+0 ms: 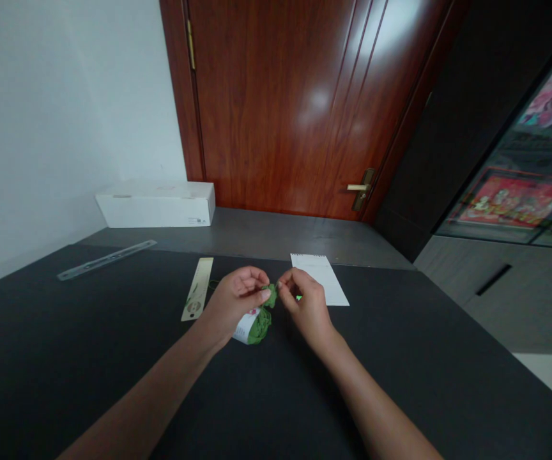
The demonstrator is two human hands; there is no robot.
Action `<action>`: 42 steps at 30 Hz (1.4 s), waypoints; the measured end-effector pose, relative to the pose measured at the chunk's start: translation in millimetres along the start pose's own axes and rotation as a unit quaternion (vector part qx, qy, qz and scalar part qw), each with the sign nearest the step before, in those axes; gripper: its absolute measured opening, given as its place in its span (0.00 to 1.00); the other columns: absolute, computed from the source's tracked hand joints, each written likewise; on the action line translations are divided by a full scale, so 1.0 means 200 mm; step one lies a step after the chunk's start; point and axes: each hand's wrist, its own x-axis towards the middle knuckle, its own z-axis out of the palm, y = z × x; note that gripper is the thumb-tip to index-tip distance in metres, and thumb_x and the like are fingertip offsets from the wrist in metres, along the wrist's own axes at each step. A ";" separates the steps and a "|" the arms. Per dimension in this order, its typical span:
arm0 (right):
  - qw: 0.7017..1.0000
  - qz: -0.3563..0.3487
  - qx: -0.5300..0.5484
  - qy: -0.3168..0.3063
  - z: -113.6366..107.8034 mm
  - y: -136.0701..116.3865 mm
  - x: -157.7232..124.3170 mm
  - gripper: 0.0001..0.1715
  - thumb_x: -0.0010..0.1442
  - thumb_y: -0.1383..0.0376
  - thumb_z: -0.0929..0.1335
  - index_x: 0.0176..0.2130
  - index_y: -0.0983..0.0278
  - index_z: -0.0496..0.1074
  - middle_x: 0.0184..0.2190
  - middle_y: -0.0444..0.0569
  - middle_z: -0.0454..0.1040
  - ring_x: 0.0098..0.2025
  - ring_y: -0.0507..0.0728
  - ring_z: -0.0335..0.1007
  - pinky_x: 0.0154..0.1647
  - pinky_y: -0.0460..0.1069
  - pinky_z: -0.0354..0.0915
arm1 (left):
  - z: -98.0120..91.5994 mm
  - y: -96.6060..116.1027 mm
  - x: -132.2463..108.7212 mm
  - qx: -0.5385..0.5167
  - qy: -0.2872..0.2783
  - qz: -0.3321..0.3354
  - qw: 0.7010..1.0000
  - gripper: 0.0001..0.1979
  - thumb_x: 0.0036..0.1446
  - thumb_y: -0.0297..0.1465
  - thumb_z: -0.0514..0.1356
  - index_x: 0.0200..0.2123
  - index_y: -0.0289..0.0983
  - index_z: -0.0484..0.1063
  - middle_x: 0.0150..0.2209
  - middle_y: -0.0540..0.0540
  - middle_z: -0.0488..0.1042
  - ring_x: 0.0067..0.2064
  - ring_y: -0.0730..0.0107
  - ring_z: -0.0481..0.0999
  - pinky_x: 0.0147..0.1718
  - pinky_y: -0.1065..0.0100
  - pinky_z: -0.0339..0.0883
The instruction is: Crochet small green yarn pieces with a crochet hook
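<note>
From the head view, a ball of green yarn (254, 326) with a white paper band (243, 328) sits on the dark bench (69, 358), just below and between the two hands. The band is on the ball and most of the yarn stays bundled in it. Only a small loose tuft of yarn (270, 296) stands above the ball, and that much appears worked free so far.

The left hand (232, 302) is curled closed, its thumb and fingers clenched on the tuft at the ball's upper side. The right hand (302, 299) comes in from the other side, its fingertips (280, 285) pinched together right beside the tuft. The grip there is closed, but whether it holds a fine strand is too small to tell.

Around the ball, a pale flat strip with a round mark at its near end (197, 289) lies just to the left, partly behind the left hand. A white sheet of paper (322, 278) lies beyond and to the right, with a bright green speck (298, 297) near its edge by the right hand. Farther left of the ball lies a clear ruler (107, 260), and well beyond it a white box (155, 206) rests on a grey ledge (266, 231) before a reddish wooden door (276, 96).
</note>
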 end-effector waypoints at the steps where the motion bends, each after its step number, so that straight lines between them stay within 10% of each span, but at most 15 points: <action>1: 0.999 0.033 0.032 -0.015 0.00 0.02 0.01 0.05 0.61 0.66 0.65 0.32 0.63 0.68 0.23 0.40 0.66 0.23 0.50 0.63 0.24 0.44 0.58 | 0.00 0.00 0.00 -0.002 -0.002 -0.003 1.000 0.12 0.44 0.28 0.70 0.33 0.35 0.72 0.27 0.51 0.73 0.27 0.74 0.70 0.25 0.74 0.61; 7: 0.964 0.227 0.010 -0.140 0.03 0.14 -0.01 0.07 0.56 0.71 0.69 0.36 0.63 0.67 0.19 0.38 0.70 0.16 0.49 0.63 0.18 0.44 0.56 | -0.01 0.00 0.01 0.005 0.018 0.008 1.000 0.09 0.47 0.27 0.68 0.35 0.33 0.77 0.32 0.46 0.78 0.33 0.71 0.74 0.32 0.71 0.65; 15: 0.909 0.174 -0.291 -0.244 0.08 0.09 -0.05 0.12 0.57 0.69 0.72 0.43 0.67 0.71 0.36 0.56 0.80 0.38 0.60 0.78 0.34 0.49 0.62 | -0.02 0.00 0.02 0.037 0.066 0.038 0.996 0.08 0.44 0.28 0.70 0.30 0.34 0.77 0.28 0.48 0.78 0.30 0.70 0.74 0.31 0.70 0.65; 25: 0.928 0.145 -0.292 -0.183 0.00 0.16 -0.01 0.07 0.63 0.65 0.69 0.43 0.65 0.73 0.36 0.53 0.80 0.38 0.58 0.76 0.38 0.48 0.64 | -0.05 -0.02 0.06 0.008 0.074 0.026 0.997 0.11 0.40 0.25 0.71 0.30 0.33 0.76 0.28 0.48 0.78 0.30 0.71 0.75 0.33 0.70 0.66; 33: 0.887 0.145 -0.403 -0.173 -0.09 0.28 0.04 0.06 0.62 0.68 0.69 0.40 0.66 0.73 0.42 0.59 0.77 0.48 0.64 0.72 0.49 0.53 0.64 | -0.06 0.00 0.05 -0.063 0.003 -0.006 0.998 0.13 0.43 0.26 0.71 0.35 0.33 0.76 0.31 0.45 0.80 0.35 0.67 0.79 0.38 0.66 0.70; 42: 0.917 0.179 -0.330 -0.133 -0.05 0.29 0.03 0.14 0.61 0.74 0.63 0.48 0.73 0.67 0.37 0.64 0.77 0.38 0.63 0.77 0.37 0.51 0.66 | -0.07 -0.04 0.06 -0.007 0.019 0.041 0.999 0.12 0.44 0.25 0.69 0.36 0.33 0.77 0.32 0.44 0.80 0.34 0.67 0.78 0.36 0.67 0.70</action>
